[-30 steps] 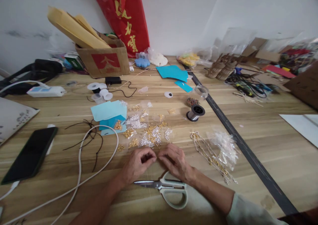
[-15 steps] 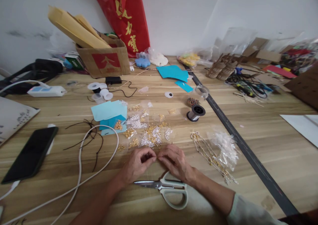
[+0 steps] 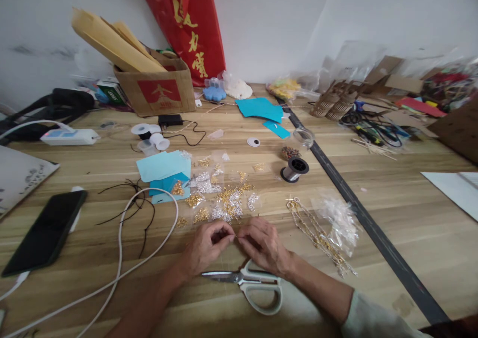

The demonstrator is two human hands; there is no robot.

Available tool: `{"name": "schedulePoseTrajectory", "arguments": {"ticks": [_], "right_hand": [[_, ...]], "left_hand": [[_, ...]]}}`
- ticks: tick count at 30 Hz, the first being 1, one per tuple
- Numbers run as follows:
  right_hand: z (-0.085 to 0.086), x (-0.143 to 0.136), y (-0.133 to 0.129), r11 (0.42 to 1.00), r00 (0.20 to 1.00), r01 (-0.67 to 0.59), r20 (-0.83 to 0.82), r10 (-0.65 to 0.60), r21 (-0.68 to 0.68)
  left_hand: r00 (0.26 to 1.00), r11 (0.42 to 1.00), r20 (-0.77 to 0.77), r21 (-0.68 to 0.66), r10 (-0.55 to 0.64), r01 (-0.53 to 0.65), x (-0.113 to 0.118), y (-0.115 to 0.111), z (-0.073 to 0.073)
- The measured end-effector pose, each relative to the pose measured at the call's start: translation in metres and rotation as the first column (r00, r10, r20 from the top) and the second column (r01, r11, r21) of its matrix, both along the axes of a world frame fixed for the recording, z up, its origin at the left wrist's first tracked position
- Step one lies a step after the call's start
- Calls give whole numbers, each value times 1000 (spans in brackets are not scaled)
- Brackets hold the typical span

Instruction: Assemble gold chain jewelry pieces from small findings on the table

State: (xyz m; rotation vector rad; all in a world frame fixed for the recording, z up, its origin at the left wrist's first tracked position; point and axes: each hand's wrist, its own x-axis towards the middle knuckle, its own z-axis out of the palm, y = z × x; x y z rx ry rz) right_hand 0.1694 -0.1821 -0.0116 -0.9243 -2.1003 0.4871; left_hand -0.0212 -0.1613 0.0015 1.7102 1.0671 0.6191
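While I inspect the desk remotely through the head camera, both bare hands are toward the middle of its near edge, their fingertips almost meeting. On the left hand I record the fingers as narrow, thumb pinched to forefinger; the right hand is set likewise. Between the tips I note a thin strand, barely visible and too fine to identify; whether it touches the desk I cannot tell.

Just beyond the hands, toward the far edge, lie small gold and silver pieces, some loose, some in clear packets. Closer to the near edge, scissors with pale handles lie flat, blades toward the left edge. To the right of the hands are chains beside a clear plastic bag, with a wire spool farther back.

Markings found: at the far edge, a red bag carries gold characters; the lower two read 力寶, the uppermost being partly covered by the strap. Near the far left corner, a cardboard box shows a red panel with a pale aeroplane-like emblem; lettering beneath it is illegible. At the left edge, a pale bag bears dark capitals beginning, as far as I can read, LAO. The phone before it has a dark screen.
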Motion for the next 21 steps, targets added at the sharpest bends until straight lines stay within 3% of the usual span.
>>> {"name": "schedulePoseTrajectory", "arguments": {"ticks": [11,21], "right_hand": [[3,-2,-1,999,1000,-10,-25,9,-40],[4,-3,-2,998,999,-19,-53,15,-66]], "left_hand": [[999,998,27,55,29,-30,0,0,-4],[997,972,15,223,72,-73,1,-2,-9]]}}
